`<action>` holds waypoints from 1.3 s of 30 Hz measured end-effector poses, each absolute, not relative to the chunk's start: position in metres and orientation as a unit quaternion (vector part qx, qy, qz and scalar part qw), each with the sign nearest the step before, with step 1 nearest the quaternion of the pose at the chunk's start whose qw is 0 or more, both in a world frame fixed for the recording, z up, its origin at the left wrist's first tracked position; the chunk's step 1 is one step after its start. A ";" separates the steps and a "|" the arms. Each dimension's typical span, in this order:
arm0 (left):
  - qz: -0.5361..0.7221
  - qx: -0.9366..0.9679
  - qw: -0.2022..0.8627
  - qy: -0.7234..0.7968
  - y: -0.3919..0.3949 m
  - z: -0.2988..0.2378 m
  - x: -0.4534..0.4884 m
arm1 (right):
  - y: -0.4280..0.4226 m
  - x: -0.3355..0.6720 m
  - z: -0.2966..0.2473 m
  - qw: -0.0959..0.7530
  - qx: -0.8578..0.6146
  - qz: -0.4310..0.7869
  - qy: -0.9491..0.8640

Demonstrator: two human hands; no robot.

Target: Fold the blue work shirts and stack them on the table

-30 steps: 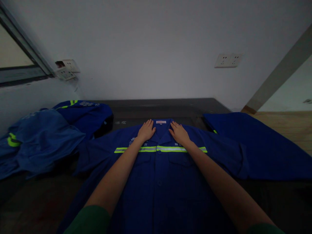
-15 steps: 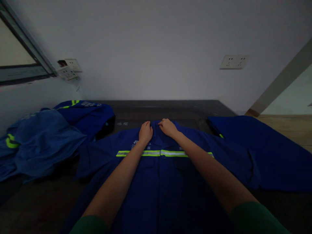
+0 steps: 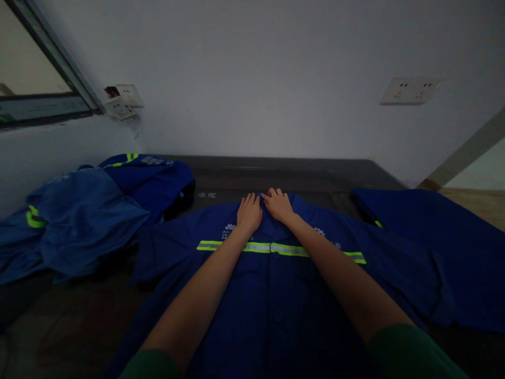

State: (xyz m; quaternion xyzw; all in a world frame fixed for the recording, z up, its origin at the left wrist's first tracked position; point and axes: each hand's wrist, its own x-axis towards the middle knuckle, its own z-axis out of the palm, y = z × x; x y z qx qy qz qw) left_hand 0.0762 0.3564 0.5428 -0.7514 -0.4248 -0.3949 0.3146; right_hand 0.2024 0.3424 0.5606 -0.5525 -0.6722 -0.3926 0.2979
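Note:
A dark blue short-sleeved work shirt point(image 3: 252, 284) lies spread out front side up, collar away from me. A yellow-green and silver reflective strip crosses its chest, with pale printing above. My left hand point(image 3: 250, 212) rests on the left side of the collar, open, its fingers stretched out flat. Just right of it, my right hand point(image 3: 278, 204) has bent fingers closed at the collar's edge; its fingertips are partly hidden. Both forearms reach over the shirt and cover part of the strip and printing.
Crumpled lighter blue clothing point(image 3: 87, 221) and a brighter blue garment point(image 3: 158, 176) with yellow strips lie at left. Folded blue cloth point(image 3: 426, 237) lies at right, beside the shirt's sleeve. Behind the dark tabletop point(image 3: 276, 176) rises a wall with sockets point(image 3: 410, 90).
My left hand has gone from curled fingers to lying flat on the collar, closer to the right hand. The right hand's fingers have shifted slightly at the collar. The view has turned slightly left.

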 end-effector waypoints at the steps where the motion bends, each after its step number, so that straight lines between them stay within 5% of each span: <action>1: -0.387 -0.758 0.320 -0.417 0.355 0.542 0.078 | 0.343 0.202 0.560 0.299 -0.553 -0.391 -0.672; 8: -0.382 -0.794 0.260 -0.396 0.351 0.535 0.088 | 0.351 0.211 0.564 0.373 -0.518 -0.343 -0.689; 15: -0.519 -0.775 0.096 -0.347 0.367 0.552 0.081 | 0.366 0.204 0.586 0.499 -0.496 -0.206 -0.680; 25: -0.422 -0.798 0.236 -0.361 0.384 0.575 -0.022 | 0.368 0.161 0.584 0.555 -0.557 -0.125 -0.605; 39: -0.480 -0.796 0.054 -0.365 0.381 0.594 -0.038 | 0.380 0.174 0.587 0.685 -0.373 -0.067 -0.622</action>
